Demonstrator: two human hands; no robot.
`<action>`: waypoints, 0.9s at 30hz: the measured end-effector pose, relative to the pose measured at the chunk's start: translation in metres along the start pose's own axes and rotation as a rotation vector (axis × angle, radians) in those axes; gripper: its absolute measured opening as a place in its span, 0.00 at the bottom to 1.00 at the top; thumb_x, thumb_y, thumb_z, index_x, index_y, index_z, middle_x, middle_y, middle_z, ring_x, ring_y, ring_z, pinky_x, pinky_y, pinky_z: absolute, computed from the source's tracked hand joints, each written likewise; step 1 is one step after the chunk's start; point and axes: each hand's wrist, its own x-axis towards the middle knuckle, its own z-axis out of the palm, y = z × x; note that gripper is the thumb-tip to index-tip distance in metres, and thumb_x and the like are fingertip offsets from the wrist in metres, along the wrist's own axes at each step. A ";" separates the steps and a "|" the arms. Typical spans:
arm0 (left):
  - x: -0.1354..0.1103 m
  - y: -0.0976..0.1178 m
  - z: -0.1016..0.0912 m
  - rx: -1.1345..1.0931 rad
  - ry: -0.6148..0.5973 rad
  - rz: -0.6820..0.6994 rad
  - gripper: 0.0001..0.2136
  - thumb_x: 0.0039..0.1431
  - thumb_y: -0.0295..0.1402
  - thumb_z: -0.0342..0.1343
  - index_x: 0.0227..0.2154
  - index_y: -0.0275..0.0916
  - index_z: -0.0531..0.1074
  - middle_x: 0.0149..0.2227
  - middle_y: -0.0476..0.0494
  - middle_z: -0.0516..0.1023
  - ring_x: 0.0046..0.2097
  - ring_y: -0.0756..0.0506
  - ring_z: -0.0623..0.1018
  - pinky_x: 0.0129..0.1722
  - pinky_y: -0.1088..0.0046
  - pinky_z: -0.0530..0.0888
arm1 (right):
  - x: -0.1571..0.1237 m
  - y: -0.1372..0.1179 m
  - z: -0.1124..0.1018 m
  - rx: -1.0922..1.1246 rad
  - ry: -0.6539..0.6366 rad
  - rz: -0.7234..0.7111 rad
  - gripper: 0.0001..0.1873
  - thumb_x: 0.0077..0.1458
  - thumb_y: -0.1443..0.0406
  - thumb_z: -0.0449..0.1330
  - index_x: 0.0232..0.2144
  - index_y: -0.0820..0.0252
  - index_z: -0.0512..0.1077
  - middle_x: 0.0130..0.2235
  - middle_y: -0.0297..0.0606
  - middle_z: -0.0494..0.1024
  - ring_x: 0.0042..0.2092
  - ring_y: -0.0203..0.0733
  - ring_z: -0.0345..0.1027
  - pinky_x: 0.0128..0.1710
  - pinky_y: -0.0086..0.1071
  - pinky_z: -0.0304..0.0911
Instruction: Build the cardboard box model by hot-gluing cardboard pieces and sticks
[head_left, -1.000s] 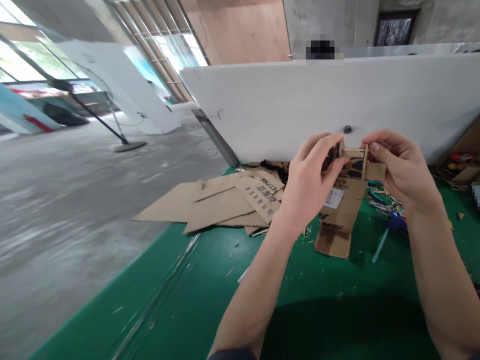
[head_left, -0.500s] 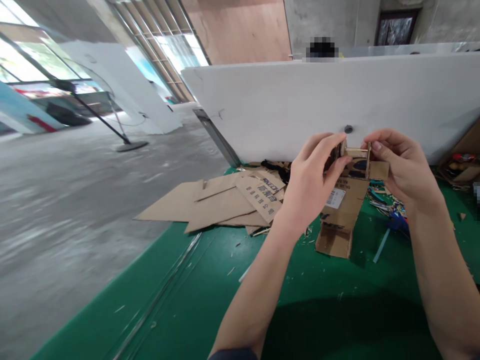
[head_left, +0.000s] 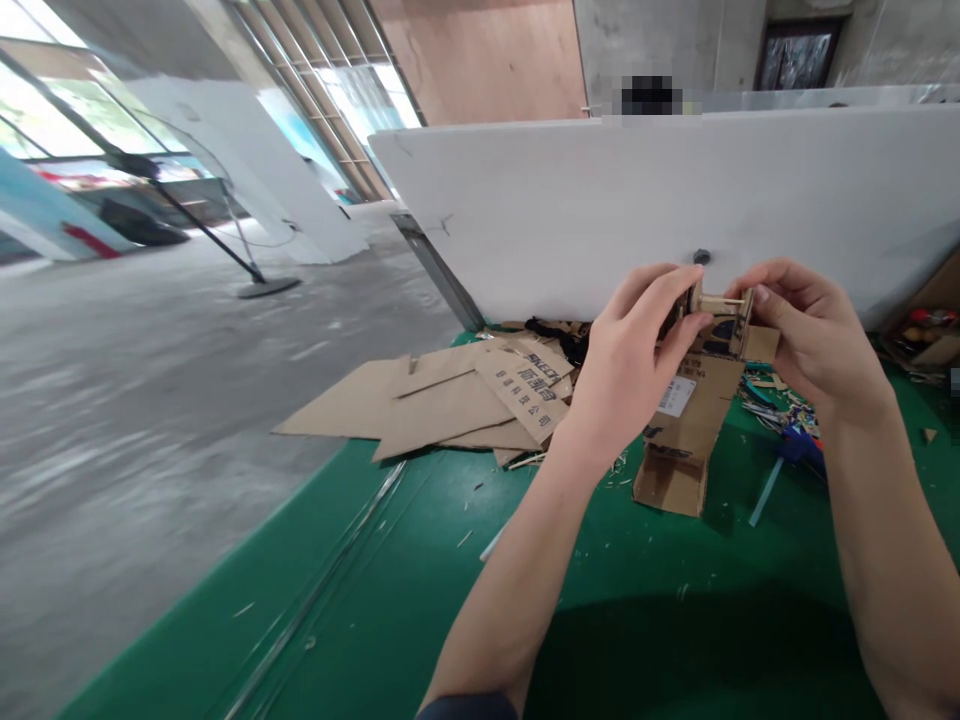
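A folded cardboard structure (head_left: 694, 410) with a white label stands on the green table in front of me. At its top, a thin wooden stick (head_left: 721, 301) runs sideways between two upright cardboard pieces. My left hand (head_left: 637, 340) pinches the left upright piece between thumb and fingers. With thumb and fingertips closed, my right hand (head_left: 814, 320) grips the right upright piece (head_left: 745, 318) near the stick's end. Part of the structure's top is hidden behind my left hand.
Flat cardboard sheets (head_left: 450, 400) lie left on the green table (head_left: 420, 560). A blue glue gun (head_left: 799, 448) with a pale glue stick and scattered scraps are at right. A white panel (head_left: 540, 210) stands behind; a cardboard box (head_left: 926, 320) sits far right.
The view has shifted slightly, and the hands and cardboard top appear a little further right. Both hands keep their hold, and the right upright piece looks slightly more tilted.
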 end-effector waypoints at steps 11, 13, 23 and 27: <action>0.000 0.000 0.000 0.015 0.007 0.017 0.11 0.68 0.30 0.52 0.51 0.43 0.71 0.50 0.40 0.76 0.52 0.43 0.77 0.51 0.64 0.77 | -0.001 -0.005 0.004 0.010 0.024 0.021 0.11 0.51 0.54 0.70 0.32 0.51 0.77 0.34 0.32 0.78 0.33 0.36 0.71 0.31 0.31 0.72; 0.000 0.000 0.000 0.018 0.007 0.017 0.11 0.68 0.30 0.52 0.51 0.43 0.71 0.50 0.40 0.76 0.52 0.43 0.77 0.50 0.64 0.77 | -0.001 -0.006 0.005 0.024 0.028 0.030 0.10 0.50 0.54 0.71 0.32 0.50 0.78 0.34 0.32 0.78 0.33 0.36 0.71 0.31 0.31 0.72; -0.001 0.000 0.002 0.003 0.028 0.037 0.11 0.68 0.29 0.51 0.51 0.42 0.71 0.50 0.39 0.76 0.52 0.44 0.77 0.52 0.65 0.76 | -0.004 -0.011 0.006 -0.052 0.047 0.052 0.06 0.53 0.57 0.68 0.32 0.50 0.78 0.32 0.31 0.76 0.32 0.35 0.71 0.31 0.30 0.70; -0.001 0.000 0.002 0.014 0.024 0.046 0.11 0.69 0.30 0.51 0.52 0.43 0.70 0.50 0.39 0.76 0.52 0.43 0.77 0.52 0.64 0.76 | -0.005 -0.011 0.008 -0.041 0.067 0.045 0.03 0.54 0.60 0.67 0.33 0.50 0.79 0.31 0.30 0.76 0.30 0.33 0.69 0.28 0.27 0.68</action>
